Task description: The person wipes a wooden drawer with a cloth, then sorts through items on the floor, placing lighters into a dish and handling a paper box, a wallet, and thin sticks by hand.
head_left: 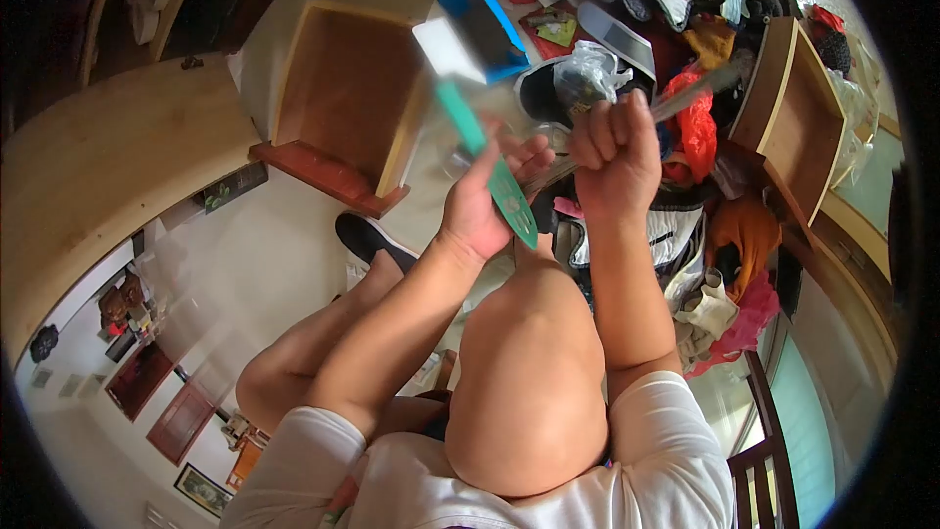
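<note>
Soft light washes the pale floor [284, 245] and a bare knee [529, 382], with glare at upper right and deep shadow inside the cabinet [181, 0] at upper left. Motion blurs a green slotted strip [510, 200] toward its upper end; fisheye distortion curves the edges into black.

Left hand [478, 204] holds green slotted strip [509, 194], tilted. Right hand [619, 152] fisted around long translucent strip [685, 90], far end blurred. Beyond: blue-and-white box [480, 31] beside wooden drawer [338, 98]; red plastic bag [697, 132] near second drawer [808, 127], amid clutter.
</note>
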Demonstrator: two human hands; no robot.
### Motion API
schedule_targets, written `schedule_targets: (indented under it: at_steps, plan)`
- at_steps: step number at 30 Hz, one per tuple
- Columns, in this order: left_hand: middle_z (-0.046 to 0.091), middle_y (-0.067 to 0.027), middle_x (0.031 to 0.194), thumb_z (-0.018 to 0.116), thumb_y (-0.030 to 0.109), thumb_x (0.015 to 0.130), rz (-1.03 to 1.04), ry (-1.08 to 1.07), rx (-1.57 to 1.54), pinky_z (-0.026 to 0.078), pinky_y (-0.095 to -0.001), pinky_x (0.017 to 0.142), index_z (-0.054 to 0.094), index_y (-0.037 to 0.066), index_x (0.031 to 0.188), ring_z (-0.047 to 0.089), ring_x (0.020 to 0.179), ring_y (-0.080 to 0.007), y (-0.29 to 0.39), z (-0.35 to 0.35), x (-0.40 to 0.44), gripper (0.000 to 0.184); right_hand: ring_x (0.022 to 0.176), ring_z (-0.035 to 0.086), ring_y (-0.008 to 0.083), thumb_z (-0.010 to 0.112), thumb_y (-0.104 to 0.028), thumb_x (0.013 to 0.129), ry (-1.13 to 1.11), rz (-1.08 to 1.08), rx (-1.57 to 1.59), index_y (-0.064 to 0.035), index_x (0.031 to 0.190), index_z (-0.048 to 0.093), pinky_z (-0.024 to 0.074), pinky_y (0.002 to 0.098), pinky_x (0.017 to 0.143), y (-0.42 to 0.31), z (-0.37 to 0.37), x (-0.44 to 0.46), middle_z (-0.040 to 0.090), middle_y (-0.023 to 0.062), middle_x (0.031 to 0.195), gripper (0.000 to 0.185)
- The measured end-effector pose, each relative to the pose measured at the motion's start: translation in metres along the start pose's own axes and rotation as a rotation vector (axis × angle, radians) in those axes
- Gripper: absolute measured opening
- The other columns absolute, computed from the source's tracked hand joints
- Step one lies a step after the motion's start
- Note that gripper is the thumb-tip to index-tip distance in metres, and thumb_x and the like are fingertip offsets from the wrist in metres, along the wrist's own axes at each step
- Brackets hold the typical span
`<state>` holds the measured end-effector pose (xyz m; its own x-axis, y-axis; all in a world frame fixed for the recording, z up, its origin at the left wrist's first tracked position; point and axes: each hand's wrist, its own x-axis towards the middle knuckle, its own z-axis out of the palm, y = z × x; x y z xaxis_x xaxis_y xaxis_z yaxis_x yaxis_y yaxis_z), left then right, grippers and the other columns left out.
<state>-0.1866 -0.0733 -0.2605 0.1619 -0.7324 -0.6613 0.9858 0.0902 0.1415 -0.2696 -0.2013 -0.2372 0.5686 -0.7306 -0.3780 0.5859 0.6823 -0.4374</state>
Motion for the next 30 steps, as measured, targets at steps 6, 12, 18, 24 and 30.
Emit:
schedule_targets:
  at_steps: [6,12,18,24,30]
  plan:
    - [0.053,-0.0117,0.119,0.044,0.031,0.093,0.002,-0.058,0.058,0.037,-0.0402,0.098,0.052,0.013,0.106,0.048,0.114,-0.0257,-0.004,0.005,0.004,0.023,0.044,0.020,0.0091,0.043,-0.034,0.093,-0.023,0.020,0.025,-0.0115,0.062,0.033,0.0171,0.0246,0.041,0.011,-0.002,-0.005,0.027,-0.0012,0.052,0.039]
    - [0.058,-0.0086,0.099,0.049,0.022,0.092,-0.025,0.079,0.314,0.046,-0.0308,0.075,0.051,0.011,0.104,0.056,0.088,-0.0196,0.001,-0.006,-0.007,0.017,0.043,0.018,0.0092,0.042,-0.034,0.094,0.124,-0.004,0.069,-0.0124,0.064,0.034,0.0162,0.0249,0.040,-0.019,-0.019,0.000,0.024,-0.0024,0.052,0.038]
    - [0.047,0.0026,0.072,0.055,0.020,0.087,0.132,0.375,0.975,0.033,-0.0206,0.050,0.053,0.010,0.105,0.039,0.056,-0.0058,0.031,-0.048,-0.022,0.021,0.041,0.023,0.0067,0.047,-0.028,0.092,0.193,0.225,-0.179,-0.0117,0.069,0.041,0.0161,0.0228,0.038,-0.032,-0.042,0.007,0.029,-0.0046,0.052,0.029]
    - [0.044,0.0049,0.074,0.050,0.016,0.090,0.233,0.492,1.154,0.031,-0.0176,0.052,0.048,0.011,0.110,0.038,0.060,-0.0030,0.072,-0.053,-0.029,0.021,0.043,0.028,0.0020,0.054,-0.020,0.089,0.251,0.306,-0.397,-0.0103,0.078,0.050,0.0183,0.0187,0.037,-0.004,-0.052,-0.001,0.035,-0.0072,0.055,0.016]
    - [0.054,-0.0003,0.089,0.048,0.020,0.092,0.106,0.236,0.824,0.042,-0.0229,0.065,0.048,0.011,0.110,0.051,0.079,-0.0080,0.014,-0.027,-0.019,0.020,0.042,0.024,0.0080,0.046,-0.027,0.093,0.183,0.292,0.014,-0.0096,0.076,0.047,0.0192,0.0238,0.041,0.024,-0.049,-0.016,0.027,-0.0045,0.053,0.024]
